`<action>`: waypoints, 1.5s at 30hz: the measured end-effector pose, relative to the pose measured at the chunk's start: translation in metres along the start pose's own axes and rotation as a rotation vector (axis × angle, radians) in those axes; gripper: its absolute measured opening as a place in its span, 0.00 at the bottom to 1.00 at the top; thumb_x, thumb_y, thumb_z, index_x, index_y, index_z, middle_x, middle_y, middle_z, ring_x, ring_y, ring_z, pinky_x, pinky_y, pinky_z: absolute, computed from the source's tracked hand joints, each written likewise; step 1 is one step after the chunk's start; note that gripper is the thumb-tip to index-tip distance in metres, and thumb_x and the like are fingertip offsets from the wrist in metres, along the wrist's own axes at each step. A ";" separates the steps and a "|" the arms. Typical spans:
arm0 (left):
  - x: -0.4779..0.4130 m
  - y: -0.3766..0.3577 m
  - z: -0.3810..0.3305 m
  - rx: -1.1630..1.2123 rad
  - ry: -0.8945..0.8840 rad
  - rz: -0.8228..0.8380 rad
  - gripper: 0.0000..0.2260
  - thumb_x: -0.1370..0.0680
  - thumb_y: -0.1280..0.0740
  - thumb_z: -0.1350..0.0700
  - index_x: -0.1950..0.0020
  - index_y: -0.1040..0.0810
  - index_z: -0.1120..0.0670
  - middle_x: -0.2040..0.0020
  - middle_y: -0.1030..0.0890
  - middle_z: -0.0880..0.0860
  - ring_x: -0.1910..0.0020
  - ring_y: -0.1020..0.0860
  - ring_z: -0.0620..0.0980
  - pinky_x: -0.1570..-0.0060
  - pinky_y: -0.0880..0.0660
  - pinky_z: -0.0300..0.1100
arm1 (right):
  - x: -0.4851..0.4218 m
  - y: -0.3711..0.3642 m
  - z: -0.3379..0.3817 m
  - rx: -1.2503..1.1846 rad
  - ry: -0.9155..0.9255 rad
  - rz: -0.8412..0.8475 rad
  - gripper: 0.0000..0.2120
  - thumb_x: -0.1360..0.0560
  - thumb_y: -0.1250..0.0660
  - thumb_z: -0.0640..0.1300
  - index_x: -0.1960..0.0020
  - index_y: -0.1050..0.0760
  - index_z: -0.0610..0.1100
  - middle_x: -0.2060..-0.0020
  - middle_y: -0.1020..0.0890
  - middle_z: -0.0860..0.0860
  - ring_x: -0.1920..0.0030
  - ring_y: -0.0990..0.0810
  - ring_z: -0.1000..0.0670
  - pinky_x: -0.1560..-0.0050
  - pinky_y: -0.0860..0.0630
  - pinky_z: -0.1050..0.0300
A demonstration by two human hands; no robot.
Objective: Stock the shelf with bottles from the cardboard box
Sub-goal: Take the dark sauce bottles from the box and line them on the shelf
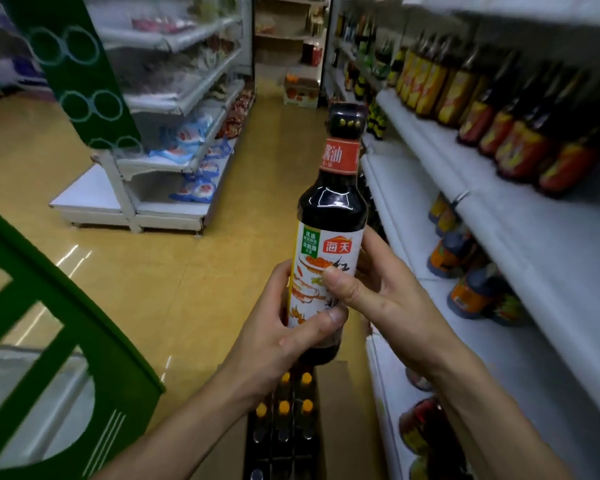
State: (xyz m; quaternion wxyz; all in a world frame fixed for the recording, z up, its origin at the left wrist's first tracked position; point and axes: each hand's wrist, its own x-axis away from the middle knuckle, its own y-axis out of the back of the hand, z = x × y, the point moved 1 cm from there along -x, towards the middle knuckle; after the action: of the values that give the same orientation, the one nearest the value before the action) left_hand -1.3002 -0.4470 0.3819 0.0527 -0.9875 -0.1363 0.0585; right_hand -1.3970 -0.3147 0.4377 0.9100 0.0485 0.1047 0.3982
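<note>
My left hand [274,329] and right hand [373,294] grip the bottle [329,216]; a sloppy handover could drop it onto the box [335,403] at six o'clock.

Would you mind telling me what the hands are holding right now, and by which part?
Both hold one dark sauce bottle: the left hand grips its lower body, the right hand its labelled middle.

Cardboard box [333,410] (mostly hidden) runs offscreen.
</note>
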 end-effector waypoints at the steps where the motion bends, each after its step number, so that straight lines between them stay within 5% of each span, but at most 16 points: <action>1: -0.001 -0.003 -0.027 -0.005 -0.009 0.006 0.29 0.28 0.24 0.52 0.30 0.29 0.47 0.41 0.16 0.49 0.42 0.16 0.49 0.47 0.19 0.39 | -0.002 0.003 0.028 0.012 0.010 -0.002 0.24 0.24 0.29 0.50 0.29 0.28 0.51 0.38 0.16 0.52 0.36 0.18 0.51 0.36 0.20 0.48; 5: -0.006 -0.015 -0.134 -0.012 -0.044 0.028 0.24 0.27 0.26 0.56 0.32 0.27 0.46 0.42 0.15 0.50 0.43 0.16 0.49 0.47 0.20 0.39 | -0.009 0.017 0.138 0.037 0.054 -0.009 0.26 0.24 0.29 0.52 0.28 0.29 0.50 0.39 0.16 0.53 0.38 0.17 0.52 0.40 0.19 0.53; 9: -0.009 -0.024 -0.211 -0.001 -0.067 0.028 0.23 0.28 0.26 0.54 0.35 0.26 0.43 0.44 0.15 0.49 0.45 0.16 0.46 0.49 0.20 0.34 | -0.016 0.025 0.214 0.045 0.082 -0.001 0.24 0.24 0.29 0.50 0.29 0.29 0.50 0.42 0.15 0.55 0.43 0.15 0.55 0.55 0.20 0.66; 13: -0.012 -0.031 -0.281 -0.004 -0.096 0.050 0.25 0.27 0.23 0.55 0.33 0.27 0.44 0.43 0.15 0.47 0.44 0.16 0.45 0.50 0.21 0.32 | -0.023 0.032 0.281 0.047 0.115 -0.007 0.24 0.24 0.29 0.50 0.30 0.28 0.51 0.40 0.15 0.54 0.39 0.16 0.52 0.42 0.18 0.57; 18: -0.018 -0.039 -0.341 -0.005 -0.135 0.071 0.24 0.26 0.24 0.54 0.33 0.26 0.44 0.43 0.15 0.49 0.44 0.15 0.48 0.50 0.21 0.34 | -0.028 0.040 0.339 0.060 0.165 -0.029 0.25 0.25 0.28 0.51 0.29 0.28 0.50 0.39 0.16 0.53 0.39 0.16 0.51 0.40 0.18 0.54; 27: -0.027 -0.069 -0.394 -0.006 -0.191 0.116 0.24 0.28 0.25 0.54 0.33 0.26 0.44 0.40 0.15 0.49 0.41 0.16 0.48 0.48 0.21 0.34 | -0.021 0.072 0.393 0.116 0.242 -0.049 0.23 0.25 0.30 0.50 0.31 0.27 0.52 0.42 0.15 0.55 0.42 0.15 0.55 0.44 0.19 0.60; 36: -0.045 -0.132 -0.410 -0.007 -0.199 0.174 0.24 0.28 0.25 0.52 0.34 0.26 0.42 0.40 0.15 0.48 0.40 0.17 0.47 0.46 0.19 0.38 | 0.004 0.132 0.410 0.204 0.248 -0.145 0.22 0.24 0.28 0.55 0.32 0.27 0.57 0.42 0.15 0.59 0.41 0.16 0.57 0.42 0.18 0.55; 42: -0.057 -0.187 -0.410 0.003 -0.198 0.236 0.23 0.24 0.25 0.54 0.31 0.26 0.42 0.39 0.15 0.48 0.40 0.17 0.47 0.40 0.23 0.47 | 0.035 0.177 0.418 0.178 0.225 -0.204 0.20 0.27 0.30 0.49 0.36 0.25 0.53 0.52 0.13 0.58 0.57 0.15 0.62 0.66 0.24 0.70; 45: -0.062 -0.215 -0.407 0.004 -0.205 0.275 0.23 0.26 0.24 0.51 0.33 0.25 0.42 0.40 0.15 0.49 0.40 0.17 0.49 0.38 0.23 0.51 | 0.051 0.197 0.419 0.204 0.213 -0.258 0.21 0.26 0.30 0.49 0.34 0.26 0.52 0.50 0.13 0.58 0.54 0.14 0.60 0.60 0.20 0.67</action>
State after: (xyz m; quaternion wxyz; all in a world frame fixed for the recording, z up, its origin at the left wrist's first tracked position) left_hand -1.3628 -0.2941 0.8154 0.0318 -0.9856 -0.0045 0.1659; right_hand -1.4081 -0.1454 0.8711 0.9276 0.0841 0.2456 0.2685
